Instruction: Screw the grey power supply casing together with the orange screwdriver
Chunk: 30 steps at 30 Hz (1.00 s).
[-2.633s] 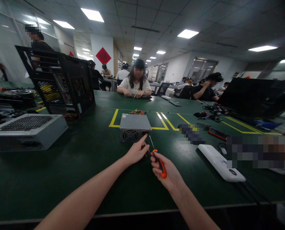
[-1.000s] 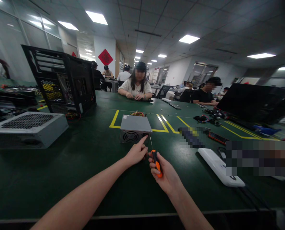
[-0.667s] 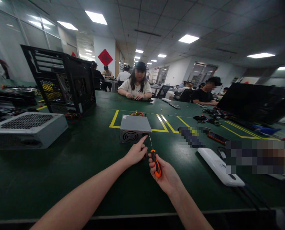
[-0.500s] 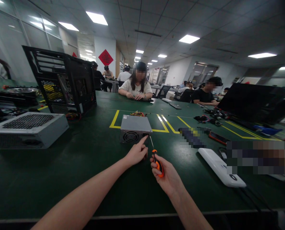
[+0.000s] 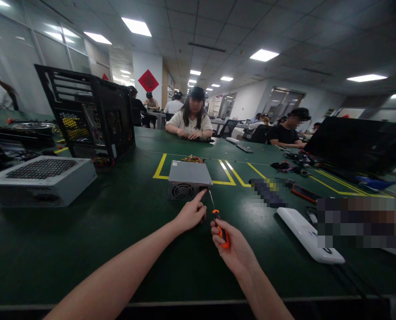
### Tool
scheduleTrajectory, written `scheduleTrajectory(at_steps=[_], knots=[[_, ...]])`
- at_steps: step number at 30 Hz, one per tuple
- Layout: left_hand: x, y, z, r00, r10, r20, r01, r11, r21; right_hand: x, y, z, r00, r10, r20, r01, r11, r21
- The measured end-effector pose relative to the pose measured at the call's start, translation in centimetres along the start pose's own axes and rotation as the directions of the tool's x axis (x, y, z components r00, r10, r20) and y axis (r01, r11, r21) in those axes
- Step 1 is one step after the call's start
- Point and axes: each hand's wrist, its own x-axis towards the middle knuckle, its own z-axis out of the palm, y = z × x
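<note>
A grey computer power supply (image 5: 189, 172) sits on the green table, its round fan grille facing me. My left hand (image 5: 191, 213) is in front of it, index finger stretched out to the right part of the fan face and the other fingers curled. That fingertip appears to touch the casing. Wrapped in the fingers of my right hand (image 5: 233, 242) is a screwdriver (image 5: 222, 231) with an orange and black handle. Its thin shaft points up at the lower right corner of the power supply; whether the tip sits in a screw is too small to tell.
On the left are another power supply (image 5: 41, 182) and an open black computer case (image 5: 87, 115). A white power bank-like device (image 5: 309, 235) with cables lies right. A dark monitor-like panel (image 5: 354, 142) stands beyond it. A person (image 5: 191, 118) sits across the table.
The view has shifted very slightly. Both hands, the screwdriver and the power supply keep nearly the same positions relative to each other.
</note>
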Motion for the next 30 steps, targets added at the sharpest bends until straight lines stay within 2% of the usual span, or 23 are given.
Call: scheduleTrajectory(at_steps=[6,13,19,25,30], knots=[[-0.08,0.02,-0.02,1.000,0.024,-0.018,-0.024,1.000,-0.006,-0.02,-0.15,0.15,0.991,0.126,0.041,-0.125,0.992,-0.018],[0.00,-0.19,-0.05,1.000,0.017,0.005,-0.016,0.999,-0.028,-0.26,-0.05,0.13,1.000,0.016,0.012,-0.016,1.000,0.017],[0.02,-0.21,0.01,1.000,0.015,-0.007,-0.015,0.999,-0.039,-0.29,-0.23,0.26,0.993,0.116,-0.005,-0.116,0.993,0.018],[-0.04,-0.04,-0.04,1.000,0.004,0.007,-0.004,0.999,-0.045,-0.41,-0.12,0.27,1.000,-0.018,-0.016,0.018,1.000,0.001],[-0.05,-0.03,0.03,1.000,0.006,-0.006,-0.007,0.999,-0.040,-0.20,-0.29,-0.06,0.997,0.076,-0.013,-0.077,0.996,-0.040]])
